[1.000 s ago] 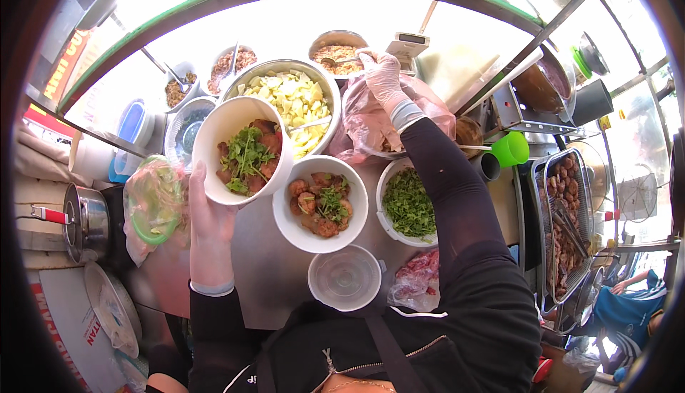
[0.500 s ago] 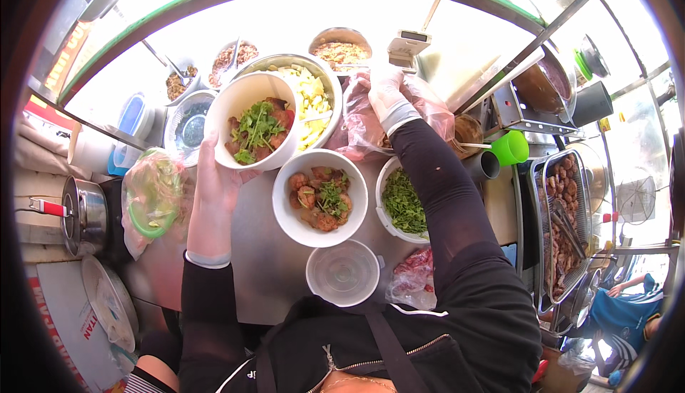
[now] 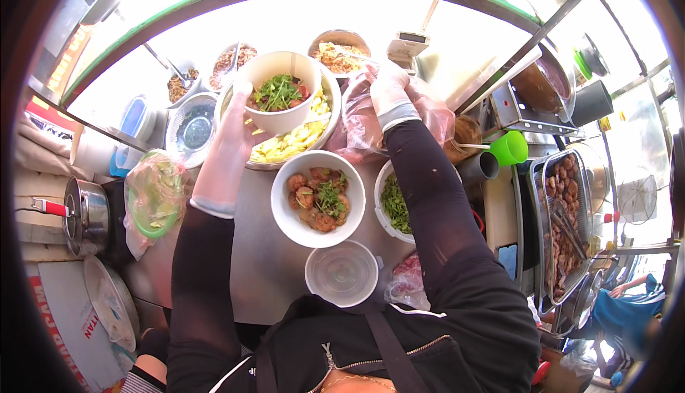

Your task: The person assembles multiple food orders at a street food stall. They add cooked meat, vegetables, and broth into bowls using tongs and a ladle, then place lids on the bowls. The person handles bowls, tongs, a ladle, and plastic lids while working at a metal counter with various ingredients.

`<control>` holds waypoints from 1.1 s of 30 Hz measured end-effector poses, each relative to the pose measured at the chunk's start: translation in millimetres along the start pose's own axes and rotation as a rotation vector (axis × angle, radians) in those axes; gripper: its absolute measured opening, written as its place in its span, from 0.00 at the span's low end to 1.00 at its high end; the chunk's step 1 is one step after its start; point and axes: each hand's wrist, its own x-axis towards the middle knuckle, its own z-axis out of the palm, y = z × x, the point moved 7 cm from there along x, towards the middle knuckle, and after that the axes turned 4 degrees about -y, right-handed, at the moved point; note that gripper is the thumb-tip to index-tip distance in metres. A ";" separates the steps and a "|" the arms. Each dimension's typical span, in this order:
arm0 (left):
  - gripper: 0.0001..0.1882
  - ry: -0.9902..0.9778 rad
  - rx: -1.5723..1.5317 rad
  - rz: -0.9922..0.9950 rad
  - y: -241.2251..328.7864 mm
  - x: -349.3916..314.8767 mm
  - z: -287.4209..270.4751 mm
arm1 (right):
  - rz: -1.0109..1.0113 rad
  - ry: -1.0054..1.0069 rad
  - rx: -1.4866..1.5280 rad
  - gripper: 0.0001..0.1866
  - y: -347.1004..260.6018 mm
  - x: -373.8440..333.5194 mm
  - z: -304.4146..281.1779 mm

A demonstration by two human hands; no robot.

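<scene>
My gloved left hand (image 3: 230,143) is closed on the side of a white bowl (image 3: 284,112) of browned meat topped with green herbs. This bowl is held over a large metal bowl (image 3: 332,123) of pale yellow chopped pieces. Farther right, my gloved right hand (image 3: 392,93) grips the upper part of a pink plastic bag (image 3: 362,118); its fingertips are partly hidden. A second white bowl (image 3: 280,211) of browned meat and herbs stands on the counter before me. Beside it, partly under my right forearm, is a tub of chopped green herbs (image 3: 396,204).
A clear-lidded container (image 3: 342,273) and a bag of reddish stuff (image 3: 408,279) lie near my body. Bowls of toppings (image 3: 341,57) line the far side. At right are a green cup (image 3: 509,148) and a tray of cooked meat (image 3: 564,236); at left, a pot (image 3: 86,216).
My left hand has carried the held bowl away from me and to the right, over the metal bowl. My right hand has stayed at the pink bag.
</scene>
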 end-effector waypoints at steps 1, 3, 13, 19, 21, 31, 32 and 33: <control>0.34 -0.020 0.003 -0.015 -0.9 8.4 1.1 | -0.004 0.050 -0.027 0.17 -6.6 -4.7 0.9; 0.35 -0.035 0.034 -0.007 1.4 17.9 11.8 | -0.056 -0.013 -0.081 0.16 -25.0 -2.3 6.5; 0.29 -0.179 -0.050 0.046 12.4 32.0 55.6 | -0.280 -0.341 -0.472 0.07 -62.2 -128.2 78.8; 0.30 -0.204 -0.092 0.084 11.2 22.0 59.3 | -0.893 -0.658 -0.828 0.06 -67.0 -180.9 107.1; 0.31 -0.160 -0.113 0.042 6.1 25.2 53.9 | -0.747 -0.541 -0.672 0.07 -71.0 -171.6 104.3; 0.29 -0.048 -0.124 -0.024 4.1 20.8 17.4 | -0.411 -0.092 -0.278 0.14 -31.3 -8.0 3.4; 0.30 -0.060 -0.095 -0.018 10.0 11.0 14.5 | -0.335 -0.180 -0.226 0.15 -26.0 -33.3 8.6; 0.32 -0.177 -0.072 0.003 20.4 -3.1 26.3 | -0.251 -0.331 -0.132 0.17 -33.5 -73.2 14.8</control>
